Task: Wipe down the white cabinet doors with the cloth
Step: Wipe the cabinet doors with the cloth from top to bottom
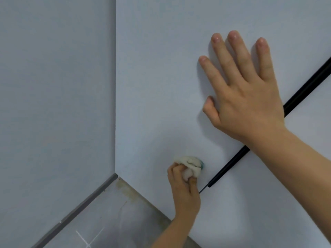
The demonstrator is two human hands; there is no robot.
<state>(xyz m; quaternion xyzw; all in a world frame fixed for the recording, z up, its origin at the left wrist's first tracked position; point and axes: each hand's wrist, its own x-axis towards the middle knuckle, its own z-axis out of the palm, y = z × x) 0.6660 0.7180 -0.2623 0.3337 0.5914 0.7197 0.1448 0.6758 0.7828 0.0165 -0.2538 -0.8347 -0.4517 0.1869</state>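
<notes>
**Low on a white door, a balled cloth meets the panel**

Against the white cabinet door [161, 86], seen from above w/ a head cam, two bare hands are at work. Left hand [184, 185] reaches up from the bottom of the frame, fingers curled tight round a crumpled pale cloth [190, 165]; a bit of blue-green shows at the cloth's right edge. Cloth is bunched into a wad and pressed to the door's lower part, just left of the black handle strip [225, 169] and a little above the door's bottom edge.

Right hand [245, 97] lies flat on the same door higher up, fingers straight and spread wide, thumb tucked low at left; it holds nothing. Its wrist and forearm cross over the black strip, which runs diagonally from lower centre to the right edge, between this door and the next white door [304, 136] at right.

At left, a plain pale wall [53, 86] meets the cabinet at a vertical corner. Below, a grey skirting [86, 203] runs along the wall's foot, beside grey floor tiles [111, 221] w/ white grout lines. A yellowish stain marks the floor near the corner, by the cabinet's base.
</notes>
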